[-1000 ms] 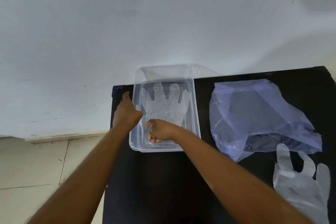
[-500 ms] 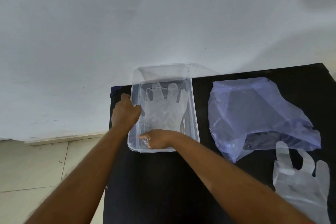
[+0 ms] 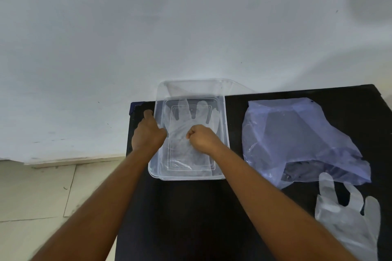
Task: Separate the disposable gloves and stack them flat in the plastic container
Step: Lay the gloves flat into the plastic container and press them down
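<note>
Head view: the left hand (image 3: 147, 135) grips the left wall of the clear plastic container (image 3: 225, 125) on the black table (image 3: 191, 218), while the right hand (image 3: 201, 139), closed in a fist, presses on the glove (image 3: 184, 118) lying flat inside; a second glove (image 3: 350, 214) lies near a plastic bag (image 3: 297, 133).

Glove (image 3: 186, 131) in container (image 3: 225, 133), bag (image 3: 297, 133) to its right.
</note>
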